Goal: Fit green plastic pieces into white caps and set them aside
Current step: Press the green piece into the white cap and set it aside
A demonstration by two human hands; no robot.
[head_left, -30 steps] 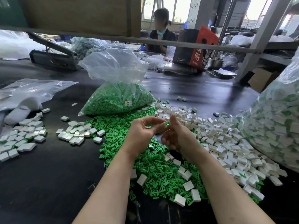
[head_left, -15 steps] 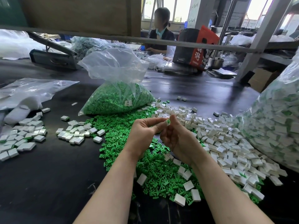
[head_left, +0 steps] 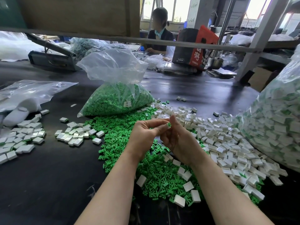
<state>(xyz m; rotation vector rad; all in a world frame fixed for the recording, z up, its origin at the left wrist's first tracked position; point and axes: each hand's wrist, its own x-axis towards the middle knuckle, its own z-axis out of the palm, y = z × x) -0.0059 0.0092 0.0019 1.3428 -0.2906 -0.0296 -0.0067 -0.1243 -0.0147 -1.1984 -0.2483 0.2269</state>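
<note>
Above the green pile [head_left: 146,168], both hands' fingers [head_left: 159,123] pinch one green piece [head_left: 169,124] between them.

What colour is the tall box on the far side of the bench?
The box is red and black, seen in the head view.

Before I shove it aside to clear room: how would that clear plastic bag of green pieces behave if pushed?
The clear plastic bag of small green pieces would probably slump and shift rather than slide as a block, since its loose fill bulges low. Its thin, crumpled film top looks floppy, so gripping there likely gives little control. Green pieces already lie scattered on the black table by its base, so more may spill.
</note>
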